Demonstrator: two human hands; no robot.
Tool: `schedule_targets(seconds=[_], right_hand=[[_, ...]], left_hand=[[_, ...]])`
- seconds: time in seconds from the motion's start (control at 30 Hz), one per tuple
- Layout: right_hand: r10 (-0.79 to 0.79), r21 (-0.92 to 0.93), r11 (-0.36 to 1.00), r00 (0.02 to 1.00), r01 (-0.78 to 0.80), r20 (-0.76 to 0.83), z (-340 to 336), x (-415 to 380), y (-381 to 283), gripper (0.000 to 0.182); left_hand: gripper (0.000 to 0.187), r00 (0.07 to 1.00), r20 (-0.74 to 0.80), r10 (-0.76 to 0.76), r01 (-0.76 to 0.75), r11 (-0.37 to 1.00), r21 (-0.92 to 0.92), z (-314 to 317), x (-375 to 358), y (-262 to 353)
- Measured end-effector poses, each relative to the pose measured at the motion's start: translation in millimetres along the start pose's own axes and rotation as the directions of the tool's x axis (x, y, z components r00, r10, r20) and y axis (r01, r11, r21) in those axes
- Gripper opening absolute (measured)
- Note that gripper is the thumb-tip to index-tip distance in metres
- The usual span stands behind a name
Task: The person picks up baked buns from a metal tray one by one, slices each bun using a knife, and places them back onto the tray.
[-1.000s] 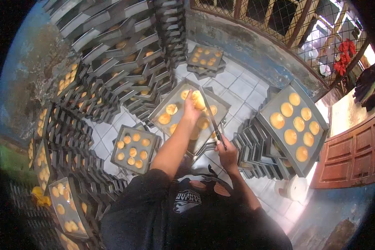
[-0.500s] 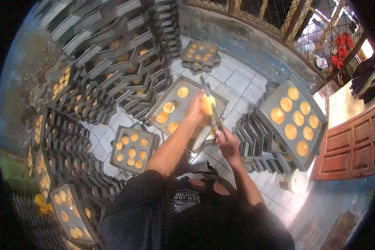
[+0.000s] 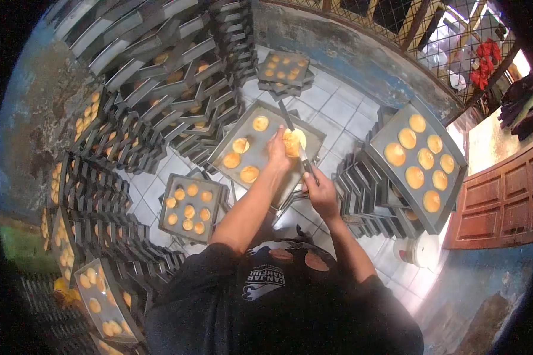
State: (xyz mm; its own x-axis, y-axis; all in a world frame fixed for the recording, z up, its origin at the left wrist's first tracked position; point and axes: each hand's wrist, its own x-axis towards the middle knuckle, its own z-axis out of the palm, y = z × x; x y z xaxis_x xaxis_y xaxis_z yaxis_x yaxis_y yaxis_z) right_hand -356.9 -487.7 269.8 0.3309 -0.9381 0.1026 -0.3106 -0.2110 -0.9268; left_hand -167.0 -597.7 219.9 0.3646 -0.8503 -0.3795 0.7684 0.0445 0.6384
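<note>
In my left hand is a round golden bun, held over a metal baking tray. A pale, cut-looking face shows along the bun's right side. My right hand is wrapped round the dark handle of a long knife. The blade runs across the bun, and its far end sticks out beyond the upper edge. Several whole buns, one of them a golden bun, lie on the left part of the tray. My forearms hide some of the near tray edge.
On the right, a tall stack of trays carries a top tray of buns. A smaller bun tray stands left of my forearm, and another tray stack sits by the far wall. Crisscrossed trays rise high on the left. A white bucket stands at right.
My right hand has shifted slightly left and up with the knife. The blade lies lower across the bun, and more of the bun's pale face shows.
</note>
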Motion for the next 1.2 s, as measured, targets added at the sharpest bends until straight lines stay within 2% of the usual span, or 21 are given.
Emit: schedule_targets(seconds=[0.1, 0.17, 0.2, 0.27, 0.3, 0.4, 0.47, 0.53, 0.6, 0.67, 0.7, 0.77, 0.87, 0.93, 0.97, 1.0, 1.03, 1.07, 1.13, 1.17, 1.2], right_hand=[[0.081, 0.059, 0.995, 0.996, -0.083, 0.043, -1.0, -7.5, -6.0, 0.037], [0.234, -0.049, 0.972, 0.967, -0.230, 0.096, -5.8, -35.9, -7.6, 0.040], [0.236, -0.050, 0.972, 0.966, -0.232, 0.104, -5.0, -36.2, -10.1, 0.040], [0.326, -0.042, 0.945, 0.941, -0.324, 0.085, -2.6, -36.1, -14.5, 0.039], [0.217, -0.042, 0.976, 0.973, -0.215, 0.078, 4.6, -23.0, -0.9, 0.039], [0.236, 0.099, 0.965, 0.968, -0.244, 0.083, 15.0, 3.0, -3.5, 0.038], [0.279, 0.035, 0.958, 0.954, -0.284, 0.106, 18.4, 1.5, 3.1, 0.038], [0.144, -0.036, 0.989, 0.987, -0.142, 0.072, 27.0, -25.1, 31.8, 0.039], [0.146, 0.011, 0.989, 0.982, -0.148, 0.123, 32.3, -36.6, 40.5, 0.038], [0.199, 0.002, 0.980, 0.975, -0.200, 0.100, 42.9, -38.3, 47.3, 0.038], [0.222, -0.001, 0.975, 0.971, -0.223, 0.089, 48.0, -35.7, 47.1, 0.038], [0.170, 0.092, 0.980, 0.982, -0.178, 0.088, 66.8, -5.0, 50.6, 0.039], [0.134, 0.069, 0.988, 0.986, -0.141, 0.103, 91.0, 23.2, 53.4, 0.040], [0.097, 0.078, 0.992, 0.992, -0.103, 0.077, 104.9, 14.9, 69.8, 0.040], [0.091, 0.078, 0.992, 0.993, -0.097, 0.072, 108.8, 8.8, 74.3, 0.039], [0.266, -0.002, 0.963, 0.951, -0.269, 0.155, 105.5, -1.8, 74.0, 0.038], [0.436, -0.097, 0.900, 0.873, -0.425, 0.220, 101.1, -13.8, 74.0, 0.037], [0.454, -0.109, 0.891, 0.864, -0.441, 0.218, 99.4, -31.7, 85.6, 0.037], [0.415, -0.116, 0.909, 0.892, -0.399, 0.181, 95.2, -72.7, 111.5, 0.036], [0.409, -0.122, 0.911, 0.897, -0.393, 0.167, 91.3, -89.7, 116.9, 0.036], [0.502, -0.082, 0.865, 0.854, -0.495, 0.137, 85.6, -102.4, 113.8, 0.037]], left_hand=[[0.029, 0.997, -0.077, -0.015, 0.003, 0.989, -0.147, -4.7, 12.1, 15.3], [0.029, 0.994, -0.112, -0.019, 0.006, 0.993, -0.121, -5.8, 4.9, 31.6], [0.029, 0.993, -0.119, -0.018, 0.003, 0.992, -0.123, -6.0, -0.7, 30.7], [0.032, 0.990, -0.135, 0.034, -0.033, 0.999, 0.014, -4.0, -15.4, 15.1], [0.032, 0.990, -0.138, 0.023, -0.021, 1.000, 0.020, -3.6, -20.2, 3.9], [0.035, 0.995, -0.098, 0.020, -0.024, 0.999, -0.035, -6.2, -28.2, -9.8], [0.034, 0.980, -0.185, -0.072, 0.037, 0.982, -0.186, -7.1, -21.3, 2.6], [0.034, 0.976, -0.205, -0.078, 0.038, 0.980, -0.194, -22.6, -6.8, 15.0], [0.035, 0.969, -0.232, -0.088, 0.041, 0.978, -0.204, -30.1, -6.3, 20.7], [0.037, 0.966, -0.256, -0.029, 0.026, 1.000, -0.015, -35.3, -16.8, 12.6], [0.037, 0.964, -0.262, -0.043, 0.041, 0.999, -0.012, -49.8, -12.3, -0.4], [0.040, 0.994, -0.020, -0.111, 0.113, 0.988, 0.104, -79.2, -6.3, -21.9], [0.040, 0.984, -0.121, -0.133, 0.126, 0.990, -0.059, -79.9, -2.1, -11.1], [0.038, 0.961, -0.193, -0.196, 0.187, 0.980, -0.064, -88.1, 10.2, 8.7], [0.035, 0.970, -0.204, -0.134, 0.123, 0.990, -0.065, -105.8, 29.6, 6.6], [0.033, 0.974, -0.212, -0.075, 0.062, 0.996, -0.064, -127.5, 53.6, 1.3], [0.041, 0.979, -0.130, -0.159, 0.147, 0.984, -0.098, -167.4, 91.5, -11.3], [0.041, 0.974, -0.137, -0.178, 0.164, 0.981, -0.107, -176.6, 105.4, -6.6], [0.046, 0.949, -0.311, -0.057, 0.087, 0.993, 0.085, -181.8, 121.0, 2.0], [0.048, 0.895, -0.442, -0.066, 0.162, 0.970, 0.183, -163.1, 113.7, 19.2], [0.047, 0.905, -0.426, -0.012, 0.205, 0.889, 0.411, -182.3, 129.9, 13.3]])
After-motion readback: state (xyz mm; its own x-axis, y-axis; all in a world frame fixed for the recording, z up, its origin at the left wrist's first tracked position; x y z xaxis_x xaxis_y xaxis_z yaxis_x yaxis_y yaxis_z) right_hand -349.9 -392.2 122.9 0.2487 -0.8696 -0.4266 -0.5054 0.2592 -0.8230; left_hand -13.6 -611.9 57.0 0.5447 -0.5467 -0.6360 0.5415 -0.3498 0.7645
